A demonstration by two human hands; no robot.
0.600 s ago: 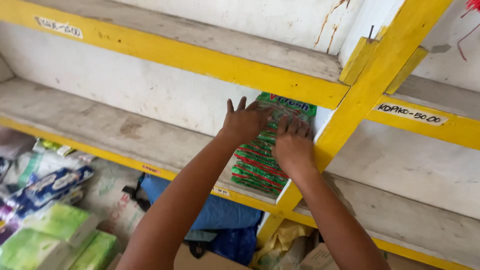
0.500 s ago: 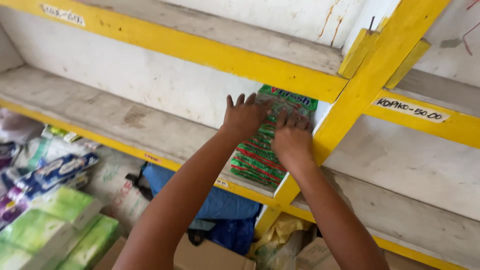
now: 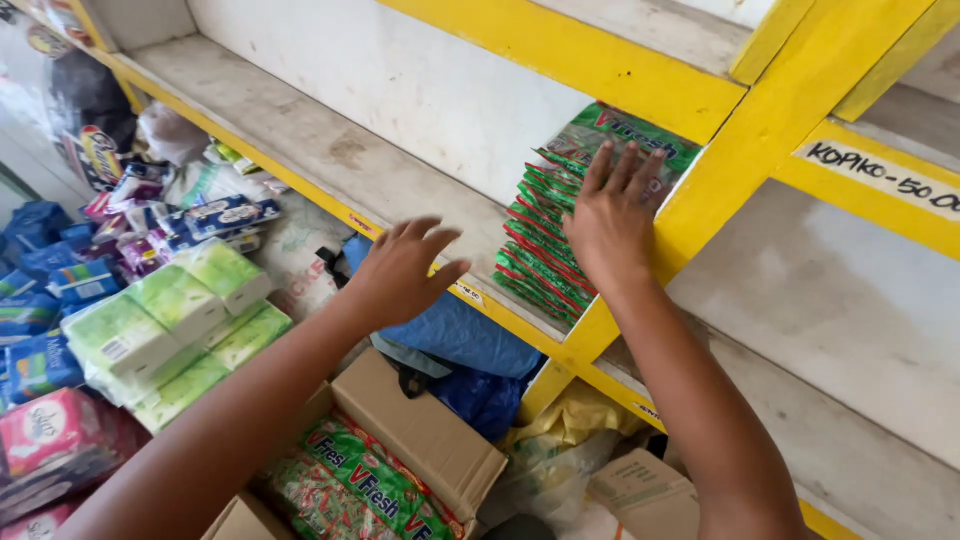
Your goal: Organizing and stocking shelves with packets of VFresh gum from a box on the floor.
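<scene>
Yellow-edged grey shelf (image 3: 330, 160) is running along a white wall, carrying a leaning stack of green sachets (image 3: 560, 235) against a yellow post (image 3: 790, 110). The right hand (image 3: 612, 215) is pressing flat on them, fingers spread; the left hand (image 3: 405, 270) is hovering open, holding nothing. Below, an open carton (image 3: 420, 430) and green packs (image 3: 175, 325) are lying.

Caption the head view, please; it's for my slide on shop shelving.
Right hand presses a stack of green sachets against the yellow shelf; left hand hovers open.

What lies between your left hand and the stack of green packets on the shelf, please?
In the head view, only bare grey shelf board and its yellow front edge separate the left hand from the green packets, which the right hand presses.
</scene>
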